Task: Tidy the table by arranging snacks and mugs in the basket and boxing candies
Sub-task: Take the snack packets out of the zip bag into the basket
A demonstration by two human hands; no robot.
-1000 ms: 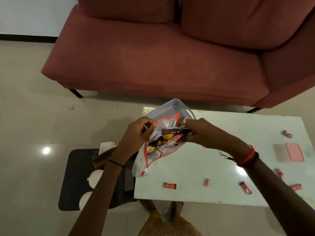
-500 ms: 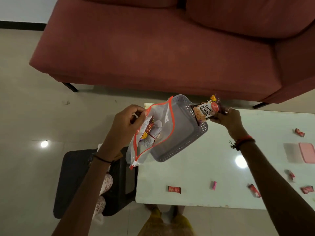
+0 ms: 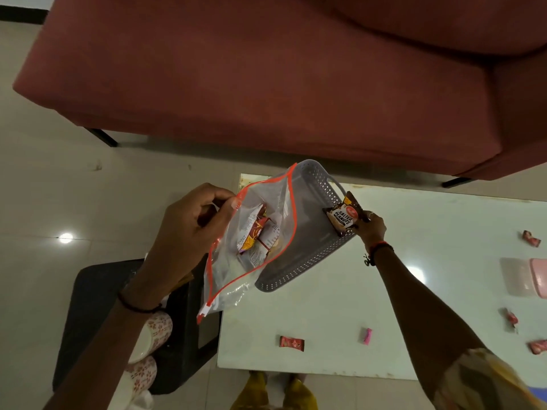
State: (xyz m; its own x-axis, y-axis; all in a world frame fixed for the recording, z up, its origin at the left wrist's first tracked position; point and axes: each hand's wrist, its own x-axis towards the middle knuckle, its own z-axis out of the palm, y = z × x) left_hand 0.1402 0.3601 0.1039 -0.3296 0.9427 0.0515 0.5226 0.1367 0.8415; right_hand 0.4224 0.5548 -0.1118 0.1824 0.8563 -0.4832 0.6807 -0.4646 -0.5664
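The right hand (image 3: 370, 224) pinches the salted peanuts packet (image 3: 343, 216) at the grey basket (image 3: 307, 255) wall; it may drop outside. The left hand (image 3: 189, 232) grips the open zip bag (image 3: 236, 261), which could spill.

A thin dark band circles the wrist of the left hand (image 3: 189, 241), a red-and-black thread band that of the right hand (image 3: 371, 229), and a yellow patterned sleeve (image 3: 485, 380) shows at five o'clock.

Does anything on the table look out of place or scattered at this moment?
Yes. Several wrapped candies lie loose on the white table, for example a red one and a pink one near the front edge, none boxed yet. The pink box sits at the right edge.
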